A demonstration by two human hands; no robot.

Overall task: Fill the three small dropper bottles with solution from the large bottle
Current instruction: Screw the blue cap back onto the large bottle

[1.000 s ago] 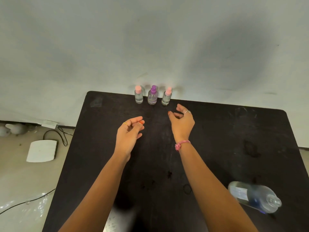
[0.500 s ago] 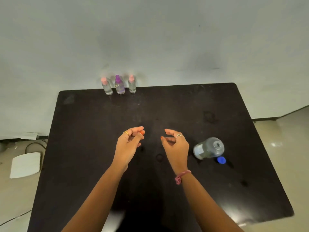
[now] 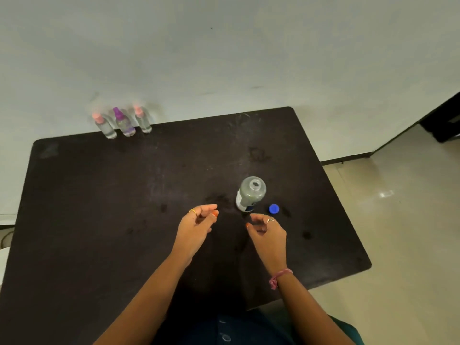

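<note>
Three small dropper bottles stand in a row at the far left edge of the black table (image 3: 99, 195): a pink-capped one (image 3: 105, 127), a purple-capped one (image 3: 124, 124) and another pink-capped one (image 3: 143, 120). The large clear bottle (image 3: 250, 194) stands upright and uncapped near the table's middle right. Its blue cap (image 3: 273, 209) lies on the table just right of it. My left hand (image 3: 196, 227) hovers left of the large bottle with fingers loosely curled, holding nothing. My right hand (image 3: 267, 231) hovers just in front of the bottle, also loosely curled and empty.
A pale wall runs right behind the table's far edge. Beige floor lies to the right, with a dark object (image 3: 445, 120) at the far right. The table's right edge is near the cap.
Both hands drew back from the small bottles toward me. The camera turned right, bringing the large bottle and blue cap to the middle. My right hand now sits close to the large bottle.
</note>
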